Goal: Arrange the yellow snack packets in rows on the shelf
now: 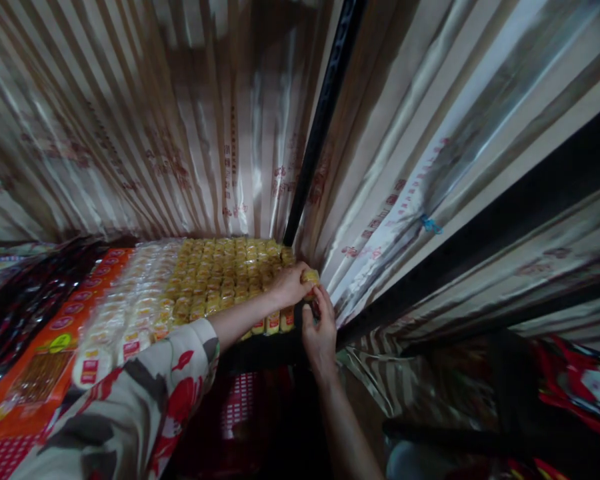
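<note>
A small yellow wrapped snack (310, 276) is pinched in the fingers of my left hand (295, 284), at the back right corner of the display. My right hand (322, 327) is raised just below it. Its fingertips reach up close to the snack, with the thumb held apart; whether they touch is hard to see. Under and beside my left forearm lie close rows of yellow wrapped snacks (215, 267), all in clear film. White wrapped pieces (123, 313) with red labels lie left of these.
Orange packets (55, 360) and dark shiny packs (30, 307) lie farther left. Behind hangs pleated printed sheeting (190, 133), crossed by a dark upright pole (323, 113) and a slanting dark bar (480, 227). Red packs (580, 380) are at lower right, a red perforated basket (237, 407) below.
</note>
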A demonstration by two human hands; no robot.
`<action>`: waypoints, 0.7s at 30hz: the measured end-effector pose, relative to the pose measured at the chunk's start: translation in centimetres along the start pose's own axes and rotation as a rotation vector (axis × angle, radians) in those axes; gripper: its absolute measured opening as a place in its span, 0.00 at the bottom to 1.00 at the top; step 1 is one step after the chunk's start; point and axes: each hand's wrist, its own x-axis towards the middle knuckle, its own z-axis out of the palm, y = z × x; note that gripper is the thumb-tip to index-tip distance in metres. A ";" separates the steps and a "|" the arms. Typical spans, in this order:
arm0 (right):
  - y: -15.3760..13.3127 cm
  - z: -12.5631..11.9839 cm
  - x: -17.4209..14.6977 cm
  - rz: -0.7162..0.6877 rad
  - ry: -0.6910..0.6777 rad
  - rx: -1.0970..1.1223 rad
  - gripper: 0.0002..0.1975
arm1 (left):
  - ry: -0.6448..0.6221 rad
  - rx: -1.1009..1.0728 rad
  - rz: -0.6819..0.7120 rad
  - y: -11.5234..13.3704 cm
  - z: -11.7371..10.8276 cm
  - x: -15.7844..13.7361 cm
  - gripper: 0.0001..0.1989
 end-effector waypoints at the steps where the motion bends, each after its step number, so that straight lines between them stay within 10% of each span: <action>1: 0.5 0.2 0.1 0.019 0.006 0.017 0.22 | -0.022 0.020 -0.005 -0.1 0.3 0.3 0.12; 21: 4.2 2.2 -1.3 0.289 -0.134 0.107 0.29 | -0.138 0.376 -0.072 -2.8 2.9 1.5 0.14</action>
